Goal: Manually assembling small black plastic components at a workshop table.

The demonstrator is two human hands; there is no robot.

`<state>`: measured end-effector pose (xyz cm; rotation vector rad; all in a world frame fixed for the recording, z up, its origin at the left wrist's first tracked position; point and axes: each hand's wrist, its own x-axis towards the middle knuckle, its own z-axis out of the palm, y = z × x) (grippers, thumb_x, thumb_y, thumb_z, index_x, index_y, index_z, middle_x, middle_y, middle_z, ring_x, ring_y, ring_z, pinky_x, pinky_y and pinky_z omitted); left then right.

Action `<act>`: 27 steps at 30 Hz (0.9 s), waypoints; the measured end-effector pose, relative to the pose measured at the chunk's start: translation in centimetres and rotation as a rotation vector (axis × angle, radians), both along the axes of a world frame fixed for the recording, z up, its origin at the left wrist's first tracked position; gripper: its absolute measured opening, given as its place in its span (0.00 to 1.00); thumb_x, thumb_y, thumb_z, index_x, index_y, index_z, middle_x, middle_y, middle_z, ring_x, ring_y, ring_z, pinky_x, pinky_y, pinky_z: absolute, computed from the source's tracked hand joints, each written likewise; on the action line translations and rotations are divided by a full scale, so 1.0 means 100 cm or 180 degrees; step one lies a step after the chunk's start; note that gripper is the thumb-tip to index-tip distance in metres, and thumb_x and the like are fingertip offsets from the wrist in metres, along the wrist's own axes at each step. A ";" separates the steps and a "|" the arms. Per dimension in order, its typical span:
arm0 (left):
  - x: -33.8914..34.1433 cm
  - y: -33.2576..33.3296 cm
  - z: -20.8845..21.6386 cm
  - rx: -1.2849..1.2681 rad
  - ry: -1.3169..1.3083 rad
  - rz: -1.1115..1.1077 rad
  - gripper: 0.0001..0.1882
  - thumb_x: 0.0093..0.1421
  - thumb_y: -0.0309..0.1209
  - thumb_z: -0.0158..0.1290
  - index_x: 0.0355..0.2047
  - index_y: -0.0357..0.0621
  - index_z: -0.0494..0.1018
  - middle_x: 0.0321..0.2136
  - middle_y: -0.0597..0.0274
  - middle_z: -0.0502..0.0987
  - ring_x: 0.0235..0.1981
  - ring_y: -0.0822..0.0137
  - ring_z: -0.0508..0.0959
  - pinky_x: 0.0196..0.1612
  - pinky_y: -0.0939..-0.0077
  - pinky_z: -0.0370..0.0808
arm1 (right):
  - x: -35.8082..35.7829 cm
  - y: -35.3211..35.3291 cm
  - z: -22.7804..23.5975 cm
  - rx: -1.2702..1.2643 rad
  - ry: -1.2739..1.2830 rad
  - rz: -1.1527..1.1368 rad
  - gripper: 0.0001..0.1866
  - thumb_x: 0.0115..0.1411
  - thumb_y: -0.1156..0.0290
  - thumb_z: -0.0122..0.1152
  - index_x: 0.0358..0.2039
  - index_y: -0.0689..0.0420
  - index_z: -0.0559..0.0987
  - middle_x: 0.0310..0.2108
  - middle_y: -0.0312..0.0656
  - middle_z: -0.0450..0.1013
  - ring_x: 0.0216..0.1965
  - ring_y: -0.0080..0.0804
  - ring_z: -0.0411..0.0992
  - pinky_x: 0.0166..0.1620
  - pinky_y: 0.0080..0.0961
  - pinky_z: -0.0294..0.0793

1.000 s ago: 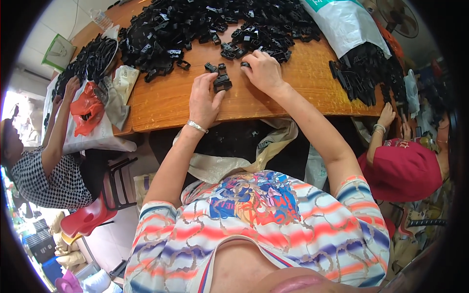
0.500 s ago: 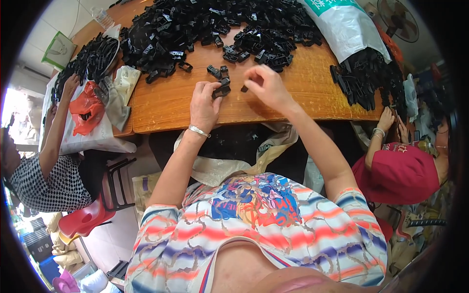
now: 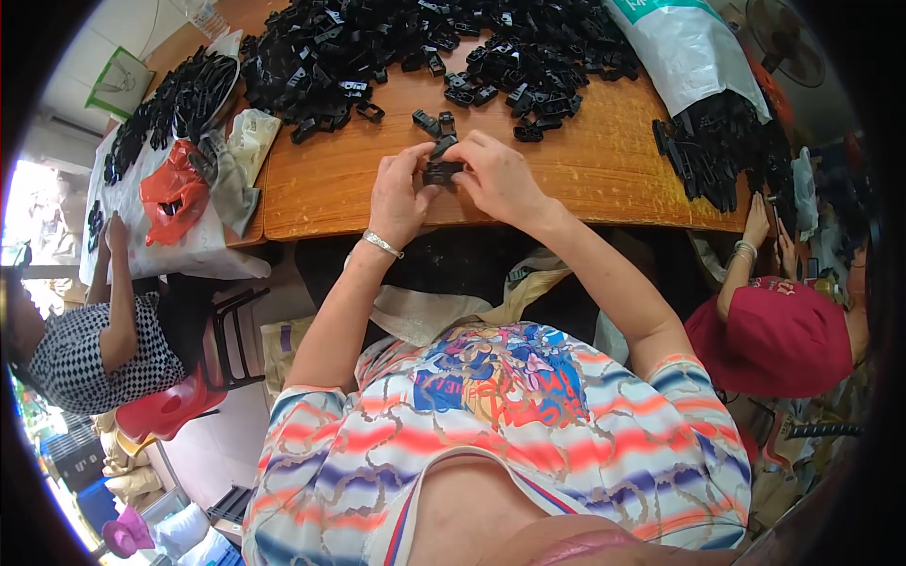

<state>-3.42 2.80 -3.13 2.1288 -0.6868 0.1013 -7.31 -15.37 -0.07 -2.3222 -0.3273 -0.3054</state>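
Note:
Both of my hands meet over the near edge of a wooden table (image 3: 585,179). My left hand (image 3: 398,196), with a metal bracelet on its wrist, and my right hand (image 3: 500,179) pinch the same small black plastic part (image 3: 442,170) from either side, just above the tabletop. Two loose black parts (image 3: 431,122) lie right behind my hands. Farther back spreads a big heap of black plastic parts (image 3: 406,42).
A white sack (image 3: 687,52) spills more black parts (image 3: 722,156) at the right. A person in a red cap (image 3: 779,335) sits at right, hands at the table edge. At left a person in a checked shirt (image 3: 90,354) works beside an orange bag (image 3: 172,198) and a black chair (image 3: 231,330).
My hands have drawn together and toward me from the table. They now grip one black part between them, where before the right hand reached toward the loose parts.

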 end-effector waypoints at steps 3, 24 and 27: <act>0.002 0.002 -0.001 -0.0156 -0.0037 -0.0062 0.32 0.46 0.18 0.62 0.54 0.46 0.70 0.37 0.61 0.76 0.43 0.59 0.73 0.49 0.68 0.72 | 0.007 0.005 -0.009 -0.0343 -0.0313 0.0132 0.13 0.50 0.80 0.63 0.38 0.58 0.78 0.35 0.43 0.71 0.37 0.42 0.74 0.40 0.34 0.74; 0.030 0.001 0.006 -0.0177 0.1132 -0.0308 0.14 0.55 0.22 0.59 0.42 0.39 0.72 0.33 0.58 0.81 0.33 0.68 0.80 0.40 0.75 0.77 | 0.000 0.001 -0.017 -0.0296 -0.0528 0.0064 0.12 0.51 0.74 0.66 0.38 0.57 0.80 0.34 0.45 0.71 0.36 0.44 0.74 0.38 0.35 0.74; 0.016 0.003 0.006 -0.0118 0.1184 -0.0441 0.17 0.53 0.22 0.60 0.44 0.38 0.72 0.33 0.58 0.81 0.36 0.68 0.81 0.41 0.75 0.77 | -0.012 0.000 -0.018 -0.0333 0.0019 0.0108 0.10 0.50 0.71 0.65 0.33 0.57 0.78 0.34 0.47 0.72 0.37 0.50 0.73 0.38 0.41 0.74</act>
